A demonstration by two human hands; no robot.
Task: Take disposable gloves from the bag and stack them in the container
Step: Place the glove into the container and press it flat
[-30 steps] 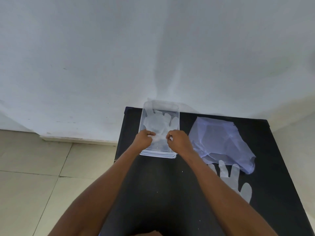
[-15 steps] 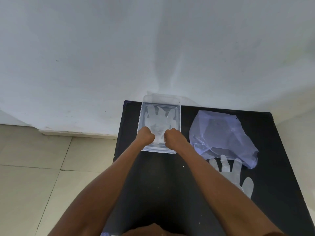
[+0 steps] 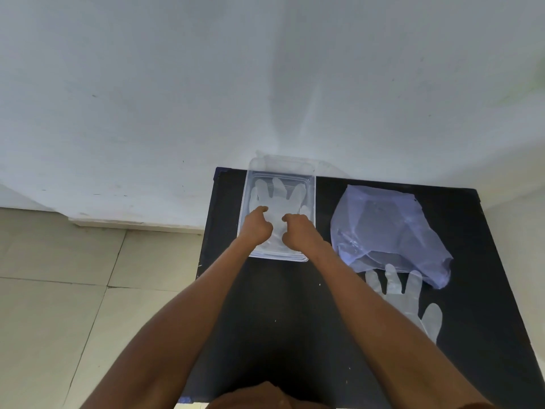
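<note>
A clear plastic container [image 3: 312, 187] stands at the back left of the black table [image 3: 280, 320], against the wall. A translucent disposable glove [image 3: 278, 194] lies flat inside it, fingers pointing away from me. My left hand [image 3: 256, 228] and my right hand [image 3: 298, 233] rest side by side on the glove's palm, fingers curled; the left index finger is stretched out and presses on the glove. Neither hand grips it. To the right lies the crumpled bluish plastic bag [image 3: 386, 228]. A second glove [image 3: 405, 296] lies flat on the table in front of the bag.
A white wall [image 3: 265, 84] rises directly behind the table. Beige floor tiles [image 3: 73, 290] lie to the left, past the table's left edge. My forearms reach across the dark table surface between me and the container.
The glove, bunched and pinched between both hands a second ago, now lies spread flat in the container. Both hands have moved forward onto its palm.
</note>
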